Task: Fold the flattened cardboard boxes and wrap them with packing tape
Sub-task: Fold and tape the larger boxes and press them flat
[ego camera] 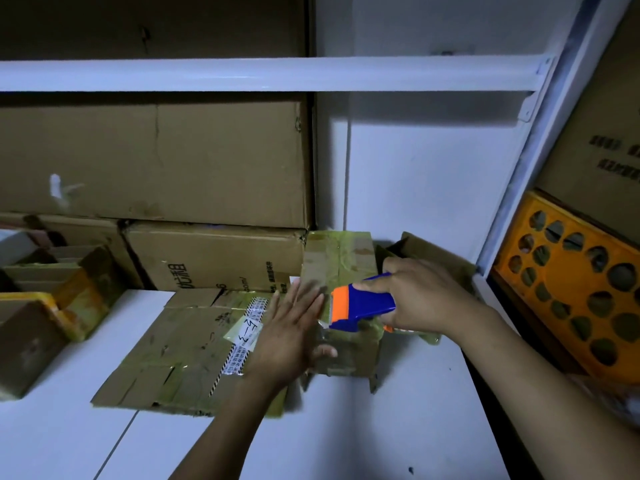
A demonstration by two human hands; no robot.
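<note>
Right hand (420, 296) has its fingers wrapped tight round the handle of the tape gun (363, 304). The gun has a blue plastic body and an orange front plate, and it sits nose down on the box (341, 259). The roll is tucked behind the palm and can't be seen. Just under the gun's nose there's a shiny crinkle of clear tape (323, 325).

The box is small brown cardboard, folded up and standing on the white table (69, 445) right between the two hands. Its top is glazed with yellowish tape, and its right end is covered by the gun and the right hand.

Left hand (291, 329) lies flat, fingers straight and a little spread against the box's left side, thumb across the front face. The fingertips are smeared with blur, so exactly where they touch is hard to call.

Under the left wrist lies the flat cardboard sheet (180, 348), creased, scuffed and patched with yellowed tape and a white printed strip. Its right edge is lost beneath hand and forearm.

Past the right knuckles is an open carton (427, 247), only its flaps showing. Right of that forearm is an orange plastic crate (571, 289) pierced with round holes and cut off by the frame. Beyond the left fingertips are stacked cartons (214, 261), the print too dim to read.
</note>
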